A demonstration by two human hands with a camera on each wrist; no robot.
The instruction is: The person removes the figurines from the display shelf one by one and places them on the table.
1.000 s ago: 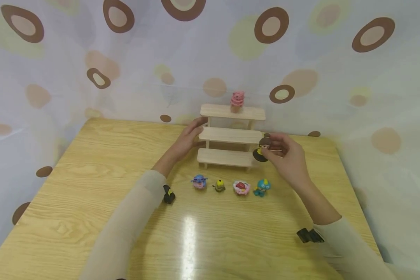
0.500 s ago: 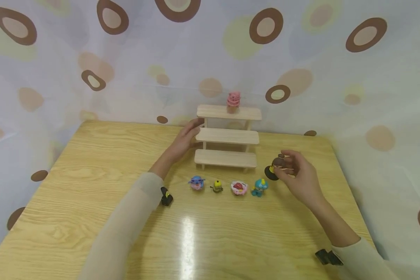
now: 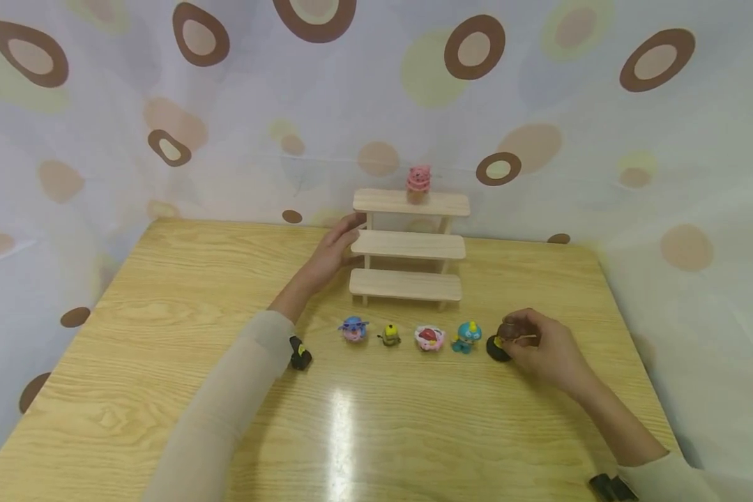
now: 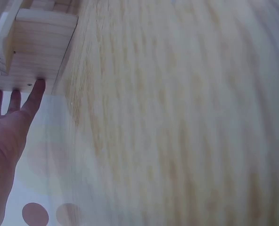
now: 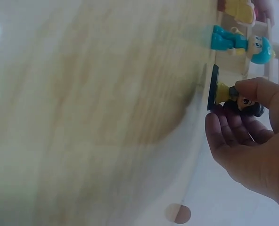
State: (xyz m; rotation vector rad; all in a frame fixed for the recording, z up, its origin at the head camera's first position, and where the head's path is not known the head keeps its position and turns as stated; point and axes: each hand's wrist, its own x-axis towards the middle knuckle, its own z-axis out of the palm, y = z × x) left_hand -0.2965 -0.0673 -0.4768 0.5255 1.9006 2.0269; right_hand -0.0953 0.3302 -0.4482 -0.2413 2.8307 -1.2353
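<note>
My left hand [image 3: 329, 258] rests against the left side of a three-tier wooden display shelf [image 3: 408, 244]. In the left wrist view its straight fingers [image 4: 35, 96] touch the shelf's wooden panel [image 4: 40, 40]. With thumb and fingers, my right hand [image 3: 549, 352] holds a small doll figurine [image 5: 224, 92] with dark hair, a yellow outfit and a round black base. That base is at the tabletop, at the right end of a row of toys. Just left of it stands a teal figurine [image 3: 467, 337]. A pink ice-cream-shaped figurine [image 3: 418, 183] stands on the top tier.
Further left in the row are a pink-and-white figurine [image 3: 429, 338], a small yellow-topped figurine [image 3: 390, 335] and a blue-topped figurine [image 3: 354, 329]. The wooden table [image 3: 182, 314] ends at a patterned cloth backdrop [image 3: 257, 90] behind and at the sides.
My right hand has brought the doll figurine from beside the shelf's middle tier down and towards me, to the right of the teal figurine. My left hand stays at the shelf.
</note>
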